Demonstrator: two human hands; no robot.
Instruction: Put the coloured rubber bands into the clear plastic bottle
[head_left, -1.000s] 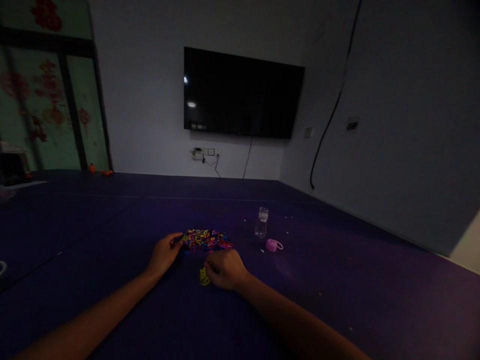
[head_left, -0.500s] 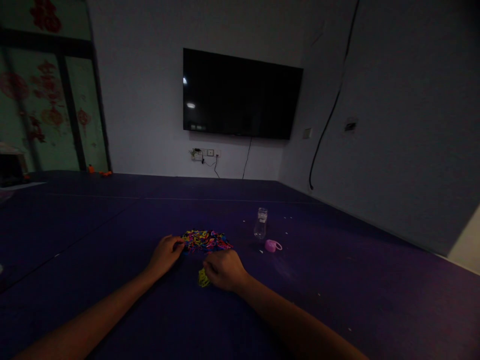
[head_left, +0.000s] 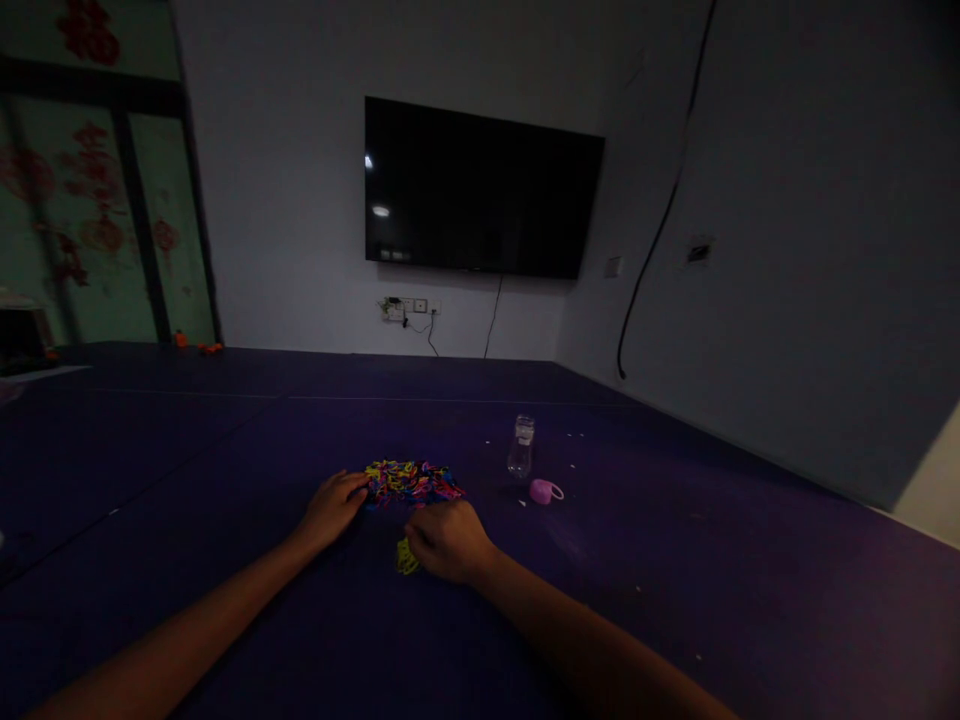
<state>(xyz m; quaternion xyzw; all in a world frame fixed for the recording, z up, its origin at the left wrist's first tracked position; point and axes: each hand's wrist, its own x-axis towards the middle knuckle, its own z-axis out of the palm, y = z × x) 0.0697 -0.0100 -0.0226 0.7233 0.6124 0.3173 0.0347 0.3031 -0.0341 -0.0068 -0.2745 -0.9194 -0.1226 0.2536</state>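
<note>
A heap of small colourful rubber bands (head_left: pixel 411 482) is spread on the dark purple floor in front of me. My left hand (head_left: pixel 335 508) rests at the heap's left edge, its fingers stretched out and touching the bands, with nothing seen in its grasp. Just below the heap is my right hand (head_left: pixel 450 540), fingers curled closed; whatever they pinch is hidden. By its fingertips lies a smaller bunch of yellow-green rubber bands (head_left: pixel 407 557), partly covered by the hand.
To the right of the heap stands a clear bottle (head_left: pixel 522 448) with a pink cap (head_left: pixel 541 491) on the floor beside it. White scraps (head_left: pixel 573 466) are scattered nearby. A television (head_left: pixel 480 190) hangs on the far wall, and a black cable (head_left: pixel 651 260) runs down the right wall.
My left thumb and fingers have shifted slightly at the heap's edge. The right hand has barely moved, and the bottle, cap and bands stay where they were.
</note>
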